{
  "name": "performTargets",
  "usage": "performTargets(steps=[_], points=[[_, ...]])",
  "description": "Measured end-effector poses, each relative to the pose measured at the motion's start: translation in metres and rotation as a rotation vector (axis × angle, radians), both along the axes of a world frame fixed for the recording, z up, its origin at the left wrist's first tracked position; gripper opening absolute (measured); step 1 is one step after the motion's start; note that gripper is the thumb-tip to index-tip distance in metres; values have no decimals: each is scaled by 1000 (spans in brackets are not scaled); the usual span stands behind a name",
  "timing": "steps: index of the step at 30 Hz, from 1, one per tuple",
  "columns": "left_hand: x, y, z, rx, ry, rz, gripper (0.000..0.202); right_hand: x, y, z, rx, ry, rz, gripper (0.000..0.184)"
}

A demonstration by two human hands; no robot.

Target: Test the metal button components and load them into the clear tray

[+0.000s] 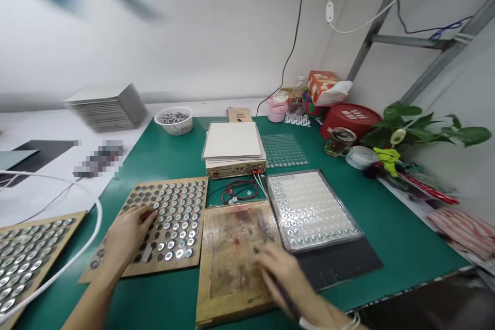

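My left hand point(129, 234) reaches over a brown board point(131, 269) covered in rows of small round metal discs point(176, 219). Its thumb and fingers are pinched together at the discs; something small and dark reddish shows at the fingertips, too little to name. Lying on the same board is a small grey rectangular piece point(147, 253). My right hand point(284, 273), smeared by motion, is closed around a dark pen-like tool point(284, 294) above a stained wooden block point(224, 294). Right of the block, a clear tray point(317, 201) holds discs in part of its round pockets.
A second disc board point(58, 247) lies at left, crossed by a white cable point(98, 216). Behind the block, a boxed device point(235, 169) carries white sheets, with red and black leads in front. A white basket point(174, 126), glass mug point(339, 142) and plant point(429, 126) stand farther back.
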State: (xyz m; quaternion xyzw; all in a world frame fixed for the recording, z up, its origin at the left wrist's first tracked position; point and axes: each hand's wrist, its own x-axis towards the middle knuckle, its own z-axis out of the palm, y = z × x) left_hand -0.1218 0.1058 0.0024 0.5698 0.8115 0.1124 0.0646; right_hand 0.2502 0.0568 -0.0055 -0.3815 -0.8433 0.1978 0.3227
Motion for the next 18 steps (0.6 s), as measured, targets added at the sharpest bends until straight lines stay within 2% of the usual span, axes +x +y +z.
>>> performTargets(steps=[2,4,7,9,11,12,15,17,18], points=[[-1,1,3,-62,-42,42,29,29,43,19,-25,-27,-115,22],[-3,6,9,-95,-77,74,26,57,92,31,16,-79,-306,19],[-6,15,16,-90,-112,123,24,85,150,32,47,-119,-426,16],[-1,15,19,-40,-112,147,22,91,170,25,50,-154,-445,12],[15,4,18,23,-122,132,20,93,176,20,48,-180,-440,8],[29,-4,16,55,-166,78,19,93,177,20,47,-186,-436,8],[85,-41,2,80,-441,-254,16,88,165,29,50,-171,-440,12],[126,-66,-10,34,-550,-467,15,76,143,38,59,-138,-460,19],[144,-77,-17,32,-544,-532,16,67,126,40,43,-102,-453,22]])
